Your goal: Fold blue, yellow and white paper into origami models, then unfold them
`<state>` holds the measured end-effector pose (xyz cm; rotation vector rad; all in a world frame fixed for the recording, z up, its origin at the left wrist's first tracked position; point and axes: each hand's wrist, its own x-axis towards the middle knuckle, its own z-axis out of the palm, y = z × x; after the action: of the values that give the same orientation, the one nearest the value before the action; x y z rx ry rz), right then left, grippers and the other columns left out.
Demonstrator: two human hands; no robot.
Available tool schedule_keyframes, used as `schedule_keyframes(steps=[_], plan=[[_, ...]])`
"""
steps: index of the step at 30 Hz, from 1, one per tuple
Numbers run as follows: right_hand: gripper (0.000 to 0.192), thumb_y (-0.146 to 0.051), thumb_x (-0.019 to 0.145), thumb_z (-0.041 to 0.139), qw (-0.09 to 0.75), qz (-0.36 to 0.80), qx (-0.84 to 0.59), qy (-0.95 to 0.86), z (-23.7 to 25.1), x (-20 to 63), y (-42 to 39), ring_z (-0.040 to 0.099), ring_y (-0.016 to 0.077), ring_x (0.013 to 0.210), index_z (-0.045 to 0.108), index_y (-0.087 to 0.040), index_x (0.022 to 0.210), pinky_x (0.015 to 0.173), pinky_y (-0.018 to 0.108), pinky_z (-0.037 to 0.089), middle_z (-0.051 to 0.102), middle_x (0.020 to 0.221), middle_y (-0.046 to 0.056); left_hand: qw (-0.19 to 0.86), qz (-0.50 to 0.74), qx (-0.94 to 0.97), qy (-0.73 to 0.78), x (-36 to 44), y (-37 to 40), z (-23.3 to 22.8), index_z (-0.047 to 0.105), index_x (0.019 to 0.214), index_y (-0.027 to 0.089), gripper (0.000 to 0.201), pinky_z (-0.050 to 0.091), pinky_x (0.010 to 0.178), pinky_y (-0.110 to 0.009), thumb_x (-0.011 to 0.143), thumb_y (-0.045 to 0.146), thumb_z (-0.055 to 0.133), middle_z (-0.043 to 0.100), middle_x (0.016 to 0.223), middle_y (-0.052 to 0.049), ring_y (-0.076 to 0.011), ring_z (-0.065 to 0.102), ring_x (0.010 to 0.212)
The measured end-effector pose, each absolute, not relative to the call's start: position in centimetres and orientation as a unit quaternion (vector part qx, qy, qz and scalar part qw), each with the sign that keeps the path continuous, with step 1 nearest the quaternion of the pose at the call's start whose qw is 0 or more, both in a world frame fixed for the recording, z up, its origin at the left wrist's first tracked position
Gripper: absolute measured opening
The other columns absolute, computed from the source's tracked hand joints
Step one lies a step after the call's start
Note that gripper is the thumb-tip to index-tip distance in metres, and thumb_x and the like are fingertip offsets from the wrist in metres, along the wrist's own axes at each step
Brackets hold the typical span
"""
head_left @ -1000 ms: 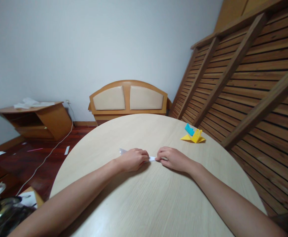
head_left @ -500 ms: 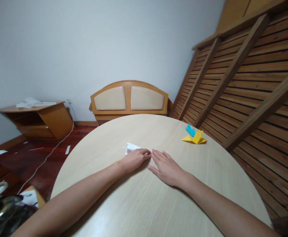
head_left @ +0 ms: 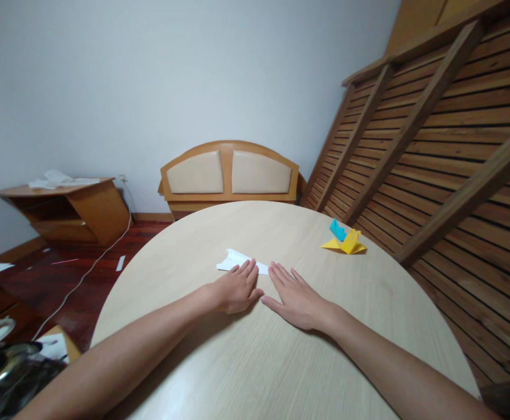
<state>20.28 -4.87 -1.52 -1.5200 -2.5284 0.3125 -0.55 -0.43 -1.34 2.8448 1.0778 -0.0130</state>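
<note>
Broadly, a slatted wooden frame (head_left: 434, 134) leans along the right, cut off by the picture's edge, beside a padded headboard (head_left: 229, 172) against the pale wall. Nearer, a round pale table (head_left: 255, 361) bears both forearms. Flat and open, the left hand (head_left: 236, 287) covers the near edge of a folded white paper (head_left: 236, 260); the right hand (head_left: 296, 297) lies spread just beside it, gripping nothing. Farther right sit small yellow (head_left: 346, 244) and blue paper folds (head_left: 336, 229).

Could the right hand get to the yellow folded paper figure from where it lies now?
Probably yes: the right hand lies flat and open, and only bare round wooden table separates it from the yellow folded paper figure.
</note>
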Motion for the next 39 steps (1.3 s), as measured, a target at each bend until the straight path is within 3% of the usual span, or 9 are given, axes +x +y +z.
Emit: schedule_keyframes(steps=[4, 6, 9, 13, 20, 30, 39], plan=[[0.059, -0.048, 0.098, 0.046, 0.105, 0.081, -0.468, -0.874, -0.4, 22.0, -3.8, 0.041, 0.0311, 0.14, 0.049, -0.012, 0.144, 0.113, 0.047, 0.034, 0.043, 0.152, 0.019, 0.02, 0.013, 0.931, 0.365, -0.4, -0.8, -0.8, 0.036, 0.144, 0.0, 0.062, 0.031, 0.114, -0.051, 0.102, 0.046, 0.03, 0.031, 0.153, -0.031, -0.0379, 0.03, 0.145], [0.038, -0.032, 0.097, 0.047, 0.12, 0.072, -0.442, -0.886, 0.5, 23.5, -3.1, 0.057, 0.0269, 0.125, 0.065, -0.018, 0.128, 0.105, 0.04, 0.043, 0.063, 0.135, 0.013, 0.009, 0.012, 0.933, 0.361, -0.4, -0.9, -0.5, 0.037, 0.144, 0.002, 0.063, 0.033, 0.113, -0.049, 0.102, 0.048, 0.03, 0.035, 0.152, -0.03, -0.0377, 0.035, 0.143], [0.029, -0.019, 0.092, 0.048, 0.127, 0.061, -0.421, -0.896, 1.5, 25.7, -2.2, 0.067, 0.0231, 0.102, 0.075, -0.02, 0.105, 0.091, 0.034, 0.048, 0.074, 0.109, 0.009, -0.007, 0.011, 0.934, 0.356, -0.4, -1.0, -0.2, 0.035, 0.148, 0.009, 0.063, 0.036, 0.11, -0.048, 0.101, 0.051, 0.032, 0.036, 0.153, -0.027, -0.0377, 0.042, 0.138], [0.023, -0.018, 0.086, 0.055, 0.117, 0.023, -0.449, -0.885, 1.9, 26.9, -1.9, 0.068, 0.0221, 0.086, 0.077, -0.02, 0.091, 0.077, 0.031, 0.047, 0.076, 0.091, 0.007, -0.023, 0.009, 0.933, 0.359, -0.4, -1.2, 0.0, 0.034, 0.149, 0.011, 0.065, 0.038, 0.108, -0.05, 0.099, 0.052, 0.036, 0.036, 0.153, -0.026, -0.0396, 0.042, 0.138], [0.022, -0.017, 0.084, 0.055, 0.082, -0.043, -0.466, -0.88, 1.8, 25.6, -2.0, 0.069, 0.0219, 0.082, 0.076, -0.021, 0.087, 0.068, 0.029, 0.041, 0.077, 0.087, 0.005, -0.021, -0.006, 0.934, 0.355, 0.0, -1.6, 0.6, 0.035, 0.15, 0.012, 0.063, 0.038, 0.106, -0.052, 0.099, 0.05, 0.035, 0.037, 0.151, -0.027, -0.0428, 0.04, 0.138], [0.025, -0.01, 0.091, 0.049, -0.042, -0.143, -0.503, -0.851, 2.7, 22.7, -2.8, 0.07, 0.0246, 0.082, 0.074, -0.012, 0.088, 0.068, 0.031, 0.044, 0.075, 0.088, 0.014, -0.026, -0.014, 0.935, 0.355, 0.0, -1.6, 0.8, 0.035, 0.15, 0.015, 0.063, 0.038, 0.107, -0.052, 0.1, 0.051, 0.033, 0.038, 0.152, -0.025, -0.0413, 0.04, 0.139], [0.026, -0.01, 0.094, 0.047, -0.05, -0.158, -0.517, -0.84, 2.4, 21.8, -4.1, 0.068, 0.0261, 0.088, 0.073, -0.012, 0.091, 0.072, 0.032, 0.047, 0.072, 0.091, 0.015, -0.011, 0.003, 0.938, 0.346, 0.0, -1.8, 1.1, 0.037, 0.15, 0.02, 0.056, 0.041, 0.104, -0.055, 0.1, 0.045, 0.037, 0.042, 0.148, -0.024, -0.0424, 0.042, 0.137]])
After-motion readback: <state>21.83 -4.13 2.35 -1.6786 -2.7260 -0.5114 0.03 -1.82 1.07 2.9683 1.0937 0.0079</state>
